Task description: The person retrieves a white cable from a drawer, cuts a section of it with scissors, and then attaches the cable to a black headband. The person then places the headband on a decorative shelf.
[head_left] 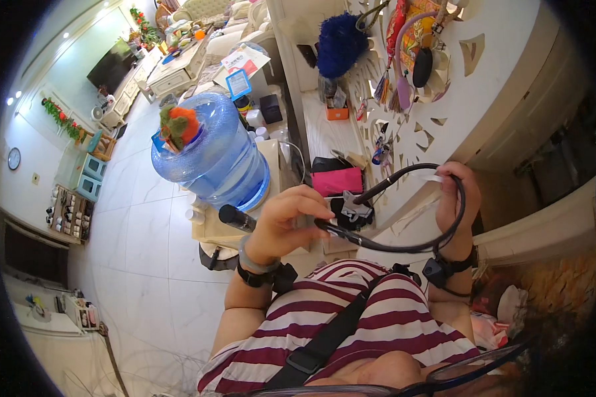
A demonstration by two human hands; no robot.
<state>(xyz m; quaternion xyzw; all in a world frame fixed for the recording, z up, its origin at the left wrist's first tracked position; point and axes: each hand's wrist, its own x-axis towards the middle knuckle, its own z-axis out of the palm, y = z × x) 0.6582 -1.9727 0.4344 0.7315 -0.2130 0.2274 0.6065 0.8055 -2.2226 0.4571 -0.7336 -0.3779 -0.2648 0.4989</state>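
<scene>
A black looped cord (404,249) hangs in a wide curve between my two hands, in front of my chest. It looks like a strap or cable, with a thicker stretch on its far side; its exact kind does not show. My left hand (286,220) pinches its left end between thumb and fingers. On the right, my right hand (459,198) has its fingers curled round the loop, beside a small whitish tag. Just beyond the cord lie a bright pink pouch (338,181) and a black-and-grey item (355,212) on a low shelf.
A large blue water bottle (208,155) stands left of my left hand, a knitted orange-and-green thing (179,126) on top. A dark cylinder (236,217) is near my left wrist. A white cut-out partition (470,86) with hanging ornaments rises on the right, with a blue duster (341,46).
</scene>
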